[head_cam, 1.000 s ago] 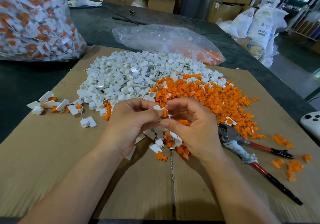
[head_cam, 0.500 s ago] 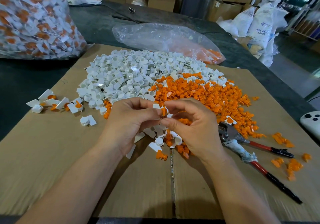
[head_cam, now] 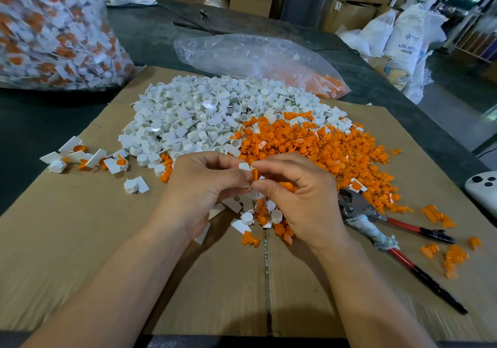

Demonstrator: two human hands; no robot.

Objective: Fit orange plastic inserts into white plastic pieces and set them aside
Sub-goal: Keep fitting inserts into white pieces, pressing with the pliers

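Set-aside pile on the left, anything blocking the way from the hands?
Nothing visible does. Left hand pinches the white piece, right hand the orange insert; toward the set-aside pile lies only cardboard and one stray white part.

Matt brown cardboard sheet (head_cam: 80,240) — glossy clear plastic bag (head_cam: 242,51).

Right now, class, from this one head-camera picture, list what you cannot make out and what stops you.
1. Head view: whether the orange insert is seated in the white piece; fingers of the left hand and right hand cover the join.
2. Head view: the white device, cut off by the right edge.
3. Head view: the big bag of parts, cut off by the top and left edges.
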